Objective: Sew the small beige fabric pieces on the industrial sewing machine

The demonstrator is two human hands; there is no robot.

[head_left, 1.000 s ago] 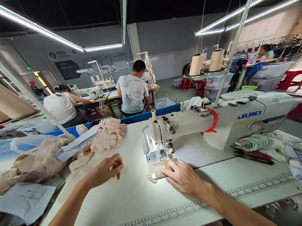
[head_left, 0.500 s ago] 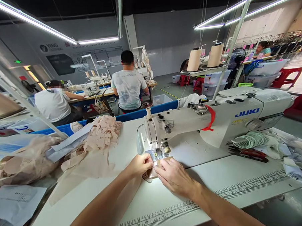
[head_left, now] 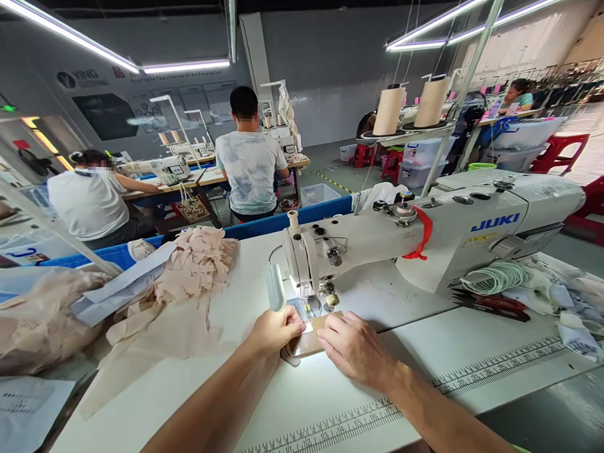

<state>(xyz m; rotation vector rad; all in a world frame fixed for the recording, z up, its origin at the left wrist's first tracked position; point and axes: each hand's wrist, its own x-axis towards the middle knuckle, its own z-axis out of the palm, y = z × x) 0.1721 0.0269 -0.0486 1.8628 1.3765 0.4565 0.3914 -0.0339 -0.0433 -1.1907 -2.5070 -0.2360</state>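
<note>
Sewing machine (head_left: pixel 431 239) reads "JUKI" in blue.

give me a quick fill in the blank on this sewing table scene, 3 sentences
1. The brand name printed in blue on the white sewing machine is ____.
2. Both the left hand and the right hand rest on a small piece of fabric lying under the machine's ____.
3. The band wrapped around the machine's arm is coloured ____.

Missing words: JUKI; needle; red
</note>
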